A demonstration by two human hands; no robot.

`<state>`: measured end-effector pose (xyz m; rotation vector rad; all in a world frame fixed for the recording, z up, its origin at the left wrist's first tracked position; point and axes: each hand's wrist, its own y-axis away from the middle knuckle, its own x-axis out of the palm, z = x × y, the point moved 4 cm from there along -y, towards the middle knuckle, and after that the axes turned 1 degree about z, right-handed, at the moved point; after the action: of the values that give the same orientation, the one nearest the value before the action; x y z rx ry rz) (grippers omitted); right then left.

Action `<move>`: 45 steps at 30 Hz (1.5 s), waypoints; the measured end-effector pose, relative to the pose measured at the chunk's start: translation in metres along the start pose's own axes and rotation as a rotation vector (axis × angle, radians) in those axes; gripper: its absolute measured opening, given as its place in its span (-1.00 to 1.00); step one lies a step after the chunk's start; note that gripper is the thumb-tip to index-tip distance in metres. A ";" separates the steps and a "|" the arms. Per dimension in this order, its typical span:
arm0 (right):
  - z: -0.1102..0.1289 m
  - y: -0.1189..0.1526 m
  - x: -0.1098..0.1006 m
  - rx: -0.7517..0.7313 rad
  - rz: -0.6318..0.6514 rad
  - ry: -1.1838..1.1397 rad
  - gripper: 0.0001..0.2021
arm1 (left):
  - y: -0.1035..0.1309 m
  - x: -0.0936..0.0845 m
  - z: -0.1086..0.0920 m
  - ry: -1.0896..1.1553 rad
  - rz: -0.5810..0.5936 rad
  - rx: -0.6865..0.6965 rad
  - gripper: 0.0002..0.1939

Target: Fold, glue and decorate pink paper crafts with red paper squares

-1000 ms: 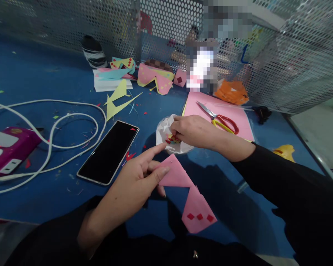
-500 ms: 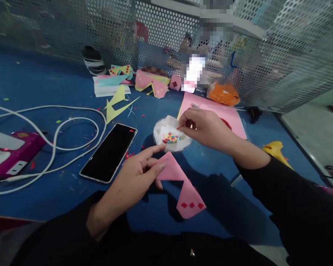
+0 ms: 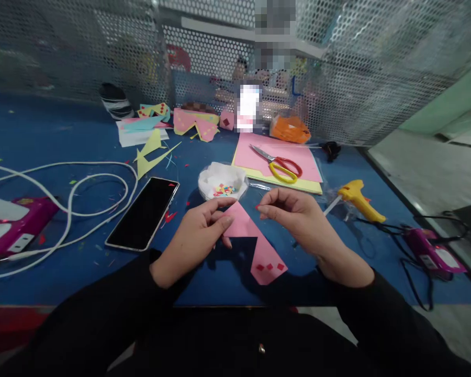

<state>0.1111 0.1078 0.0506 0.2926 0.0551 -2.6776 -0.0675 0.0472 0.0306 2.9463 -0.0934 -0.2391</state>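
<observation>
A blue bench (image 3: 78,285) spreads before me, and any mishap here would probably start small. On its far right, scissors (image 3: 272,158) lie across a stack of sheets (image 3: 314,186). The phone (image 3: 143,212) lies left of center, just beside my left forearm, where a swinging elbow could shove it; toward the right edge, the glue gun (image 3: 363,201) faces the same risk from my other arm.

The bowl (image 3: 200,183) stands just beyond my left hand (image 3: 196,233), my index fingertip at its near rim, touching or not I cannot tell. A forward jab could tip the bowl and scatter its colored bits (image 3: 224,190) over the bench.

Between bowl and near edge, the pink cutout (image 3: 241,220) sits in my left grip at one end only, thumb above, fingers beneath. Its far lobe, bearing three red diamonds (image 3: 269,267), slants unheld toward the near edge, so a firm press there could twist or crease the paper.

My right hand (image 3: 298,217) has thumb and index drawn together on a red bit (image 3: 257,207), barely showing. A slack pinch could drop it among the red scraps (image 3: 168,216).
</observation>
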 end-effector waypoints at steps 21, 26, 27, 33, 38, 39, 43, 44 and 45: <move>-0.025 0.019 -0.005 -0.029 0.057 0.316 -0.90 | -0.016 0.028 0.003 -0.102 0.053 0.049 -0.50; -0.024 0.019 -0.008 -0.011 0.013 0.336 -0.92 | -0.014 0.022 0.007 -0.216 -0.008 0.104 -0.53; -0.024 0.018 -0.009 -0.007 0.007 0.337 -0.92 | -0.014 0.021 0.006 -0.261 -0.050 0.139 -0.55; -0.025 0.018 -0.009 0.012 0.000 0.333 -0.94 | -0.007 0.017 0.001 -0.231 -0.125 0.252 -0.85; -0.026 0.019 -0.008 0.021 0.010 0.343 -0.92 | -0.009 0.019 -0.002 -0.252 0.011 0.176 -0.91; -0.026 0.019 -0.008 0.020 0.014 0.350 -0.92 | -0.010 0.020 -0.002 -0.239 0.042 0.149 -0.89; -0.022 0.020 -0.007 -0.081 0.000 0.385 -0.94 | -0.013 0.021 0.000 -0.199 0.039 0.070 -0.87; -0.020 0.020 -0.006 -0.129 -0.011 0.389 -0.94 | -0.013 0.021 0.000 -0.187 0.015 0.059 -0.87; -0.019 0.021 -0.006 -0.174 -0.020 0.393 -0.94 | -0.013 0.020 0.000 -0.174 -0.005 0.051 -0.87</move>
<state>0.1290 0.0932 0.0335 0.7578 0.4090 -2.5733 -0.0468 0.0583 0.0249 2.9702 -0.1175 -0.5010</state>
